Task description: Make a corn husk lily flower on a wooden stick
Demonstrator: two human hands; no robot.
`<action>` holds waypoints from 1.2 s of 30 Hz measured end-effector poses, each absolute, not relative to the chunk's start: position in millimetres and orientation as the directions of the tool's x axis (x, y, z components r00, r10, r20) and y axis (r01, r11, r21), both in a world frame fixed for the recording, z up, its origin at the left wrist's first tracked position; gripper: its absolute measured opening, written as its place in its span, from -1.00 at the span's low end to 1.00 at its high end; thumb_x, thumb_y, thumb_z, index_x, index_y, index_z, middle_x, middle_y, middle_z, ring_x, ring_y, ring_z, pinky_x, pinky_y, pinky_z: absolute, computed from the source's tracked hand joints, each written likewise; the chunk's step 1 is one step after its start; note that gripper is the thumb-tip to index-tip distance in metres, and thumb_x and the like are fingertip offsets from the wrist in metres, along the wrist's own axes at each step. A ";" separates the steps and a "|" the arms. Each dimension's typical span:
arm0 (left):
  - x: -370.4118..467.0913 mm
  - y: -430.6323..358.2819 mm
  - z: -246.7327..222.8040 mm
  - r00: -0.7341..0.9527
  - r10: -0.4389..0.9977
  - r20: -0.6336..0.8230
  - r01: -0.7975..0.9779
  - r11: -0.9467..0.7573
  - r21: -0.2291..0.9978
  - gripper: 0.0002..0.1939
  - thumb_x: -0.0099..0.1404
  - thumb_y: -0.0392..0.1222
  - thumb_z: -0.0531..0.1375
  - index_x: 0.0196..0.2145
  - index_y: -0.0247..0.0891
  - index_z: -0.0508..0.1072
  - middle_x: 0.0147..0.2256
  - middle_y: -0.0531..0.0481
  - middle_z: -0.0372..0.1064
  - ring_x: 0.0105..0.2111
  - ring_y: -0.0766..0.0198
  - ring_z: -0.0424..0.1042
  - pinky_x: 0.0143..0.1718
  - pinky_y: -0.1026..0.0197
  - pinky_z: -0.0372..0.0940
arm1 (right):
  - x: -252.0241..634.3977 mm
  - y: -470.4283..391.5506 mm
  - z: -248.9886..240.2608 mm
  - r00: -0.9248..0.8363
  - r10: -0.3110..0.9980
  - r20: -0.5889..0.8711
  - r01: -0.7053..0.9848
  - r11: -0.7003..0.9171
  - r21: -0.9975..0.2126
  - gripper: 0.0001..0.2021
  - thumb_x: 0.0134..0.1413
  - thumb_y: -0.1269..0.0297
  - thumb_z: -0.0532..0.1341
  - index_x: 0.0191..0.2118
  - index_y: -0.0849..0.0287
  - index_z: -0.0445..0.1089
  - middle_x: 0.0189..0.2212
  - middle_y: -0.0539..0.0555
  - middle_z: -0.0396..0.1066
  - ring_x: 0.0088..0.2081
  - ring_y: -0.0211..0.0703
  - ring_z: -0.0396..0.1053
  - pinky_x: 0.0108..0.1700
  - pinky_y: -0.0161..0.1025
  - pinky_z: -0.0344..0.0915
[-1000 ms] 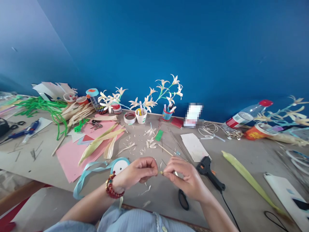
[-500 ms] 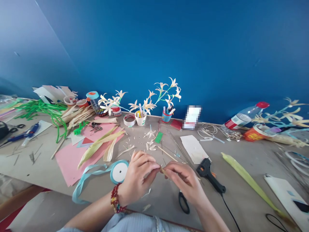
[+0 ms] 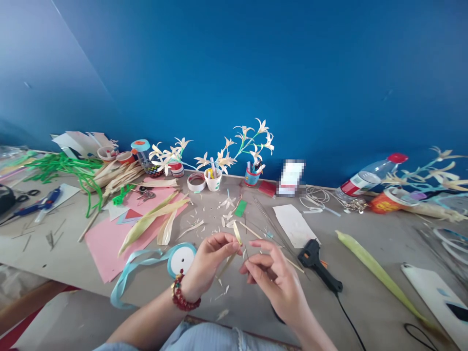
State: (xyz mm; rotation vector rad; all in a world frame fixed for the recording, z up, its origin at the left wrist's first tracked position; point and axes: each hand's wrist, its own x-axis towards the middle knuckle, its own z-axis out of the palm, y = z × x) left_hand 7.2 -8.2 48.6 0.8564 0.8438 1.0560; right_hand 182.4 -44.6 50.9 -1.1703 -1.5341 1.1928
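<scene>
A narrow, pale yellow corn husk strip (image 3: 237, 233) stands up from my left hand (image 3: 217, 261), pinched between thumb and fingers. Its lower end seems to hang below that hand. Close by on the right, my right hand (image 3: 272, 273) has its thumb and a finger pressed together on what looks like a thin dark wire (image 3: 247, 253), with the index finger lifted. The two hands are slightly apart. Just beyond them lie loose white petals (image 3: 230, 223) and small husk scraps. A roll of light blue ribbon (image 3: 170, 261) rests left of my left hand.
A black glue gun (image 3: 320, 265) with a cord lies to the right, near a long green husk (image 3: 376, 273). Pink paper (image 3: 106, 243) and husks are on the left. Husk flowers (image 3: 219, 161) in cups, a bottle (image 3: 365, 180) and a phone (image 3: 291, 178) line the wall.
My hands have moved apart from where their fingertips met. The husk strip now points upward in my left hand, and my right index finger has lifted. The scissors handle is now mostly covered.
</scene>
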 end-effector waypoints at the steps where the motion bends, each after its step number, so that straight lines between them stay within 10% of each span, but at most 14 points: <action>1: 7.0 -8.9 49.3 0.259 0.953 -0.160 -0.350 0.247 0.904 -0.81 0.18 -0.11 0.34 -0.41 -0.30 0.51 -0.45 0.02 0.45 -0.38 0.32 0.37 -0.24 0.28 0.24 | 181.2 -45.3 51.9 -0.206 0.977 0.047 0.163 0.081 -0.983 -0.71 0.26 0.11 0.16 0.00 0.15 0.29 -0.41 0.08 0.55 -0.49 -0.15 0.48 -0.38 -0.23 0.45; 36: 1.1 -9.3 46.4 0.209 0.962 0.177 -0.007 -0.179 0.984 -0.87 0.29 -0.16 0.25 -0.31 -0.23 0.58 -0.38 -0.05 0.49 -0.33 0.22 0.42 -0.23 0.19 0.28 | 174.1 -49.7 68.2 -0.082 0.986 -0.142 0.019 -0.141 -0.990 -0.75 0.10 0.07 0.26 -0.32 0.17 0.39 -0.63 -0.03 0.45 -0.66 -0.28 0.37 -0.57 -0.38 0.31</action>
